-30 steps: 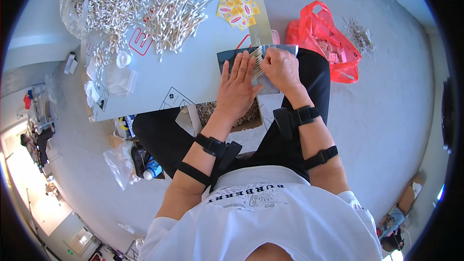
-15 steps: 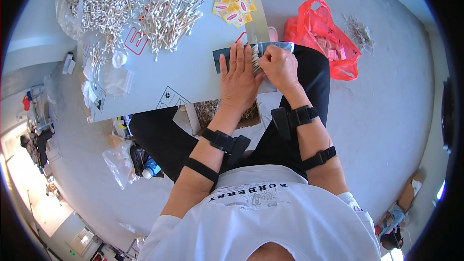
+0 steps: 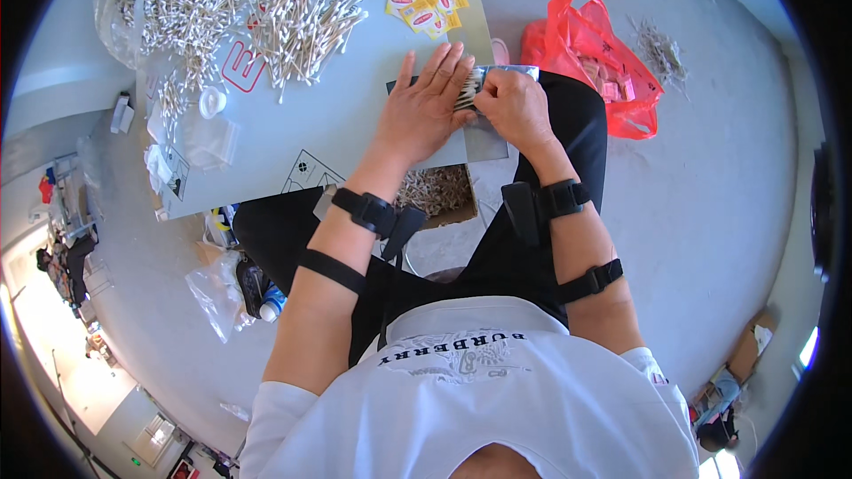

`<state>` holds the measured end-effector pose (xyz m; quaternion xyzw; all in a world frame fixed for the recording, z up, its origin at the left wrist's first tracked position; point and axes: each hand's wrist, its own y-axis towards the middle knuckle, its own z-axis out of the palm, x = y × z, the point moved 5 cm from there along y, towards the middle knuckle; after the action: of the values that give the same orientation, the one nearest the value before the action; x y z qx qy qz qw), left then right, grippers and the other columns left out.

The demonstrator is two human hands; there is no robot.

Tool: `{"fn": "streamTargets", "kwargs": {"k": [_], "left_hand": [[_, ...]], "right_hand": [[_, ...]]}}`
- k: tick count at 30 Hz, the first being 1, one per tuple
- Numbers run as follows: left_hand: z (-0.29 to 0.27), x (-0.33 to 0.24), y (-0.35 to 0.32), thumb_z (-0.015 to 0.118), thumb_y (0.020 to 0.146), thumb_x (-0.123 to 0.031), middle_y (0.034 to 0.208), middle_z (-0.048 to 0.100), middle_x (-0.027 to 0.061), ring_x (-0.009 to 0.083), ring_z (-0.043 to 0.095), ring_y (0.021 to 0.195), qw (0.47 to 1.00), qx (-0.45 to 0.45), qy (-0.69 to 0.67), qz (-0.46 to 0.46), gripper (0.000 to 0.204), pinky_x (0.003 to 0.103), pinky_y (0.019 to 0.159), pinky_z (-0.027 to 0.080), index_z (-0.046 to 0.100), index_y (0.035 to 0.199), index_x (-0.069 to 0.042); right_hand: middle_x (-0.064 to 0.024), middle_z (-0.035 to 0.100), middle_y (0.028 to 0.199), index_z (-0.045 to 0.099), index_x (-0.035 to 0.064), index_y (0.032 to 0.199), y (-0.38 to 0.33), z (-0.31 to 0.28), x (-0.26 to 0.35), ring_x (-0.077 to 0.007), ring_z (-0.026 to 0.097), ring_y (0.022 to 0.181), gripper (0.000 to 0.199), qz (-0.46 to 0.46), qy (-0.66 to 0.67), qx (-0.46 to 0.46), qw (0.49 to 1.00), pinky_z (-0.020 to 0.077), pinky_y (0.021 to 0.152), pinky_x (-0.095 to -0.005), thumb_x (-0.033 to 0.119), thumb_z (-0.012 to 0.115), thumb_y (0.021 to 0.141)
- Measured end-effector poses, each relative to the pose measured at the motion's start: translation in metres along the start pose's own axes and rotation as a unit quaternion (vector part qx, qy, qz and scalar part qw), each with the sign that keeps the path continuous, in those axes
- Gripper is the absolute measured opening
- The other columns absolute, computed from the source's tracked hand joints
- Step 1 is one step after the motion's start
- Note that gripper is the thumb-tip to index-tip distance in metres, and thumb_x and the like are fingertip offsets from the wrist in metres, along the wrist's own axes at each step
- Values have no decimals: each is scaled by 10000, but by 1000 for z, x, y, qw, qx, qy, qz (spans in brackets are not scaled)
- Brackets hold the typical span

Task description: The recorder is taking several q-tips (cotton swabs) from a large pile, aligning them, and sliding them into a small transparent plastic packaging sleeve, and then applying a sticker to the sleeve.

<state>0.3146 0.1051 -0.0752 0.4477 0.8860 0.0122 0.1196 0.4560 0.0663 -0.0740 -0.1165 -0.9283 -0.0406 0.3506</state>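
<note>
A short row of cotton swabs [image 3: 468, 89] lies between my hands near the table's right edge, on a dark, shiny-ended strip [image 3: 530, 70]. My left hand [image 3: 424, 106] rests flat at the row's left side, fingers stretched out and hiding much of the strip. Against the right side of the row, my right hand [image 3: 515, 106] is curled into a fist; whatever its fingers grip is hidden. Up and to the left, a loose pile of cotton swabs [image 3: 306, 27] adjoins a larger heap of swabs [image 3: 195, 0]. Small yellow-and-white cards [image 3: 426, 5] are scattered beyond my left hand.
A white round lid [image 3: 212, 103] and a clear plastic container [image 3: 213, 144] sit on the table's left [image 3: 266, 146]. Below the near edge is a cardboard box [image 3: 461, 215] of sticks. On the floor at right stands a red plastic bag [image 3: 555, 40] with pink packets.
My left hand has shifted left and slightly away from me, its fingers now slanting to the right. My right hand stays closed by the swabs. The whole view has shifted slightly.
</note>
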Motion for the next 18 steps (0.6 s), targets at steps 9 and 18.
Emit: {"fn": "streamTargets", "kwargs": {"k": [9, 18], "left_hand": [[-1, -14, 1, 570, 847, -612, 1596, 251, 92, 236, 159, 1499, 998, 37, -8, 54, 889, 542, 1198, 98, 292, 1521, -103], [-12, -24, -7, 609, 819, -619, 1597, 219, 164, 285, 144, 1503, 996, -8, -56, -67, 978, 552, 1190, 80, 267, 1515, -22]], "right_hand": [[-138, 639, 672, 630, 35, 715, 0, -1, 12, -342, 643, 662, 148, 3, -64, -21, 998, 506, 610, -436, 180, 646, 739], [-112, 605, 632, 615, -41, 762, -27, -34, -10, -147, 565, 582, 175, 108, 216, -184, 953, 454, 571, -299, 94, 706, 827]]}}
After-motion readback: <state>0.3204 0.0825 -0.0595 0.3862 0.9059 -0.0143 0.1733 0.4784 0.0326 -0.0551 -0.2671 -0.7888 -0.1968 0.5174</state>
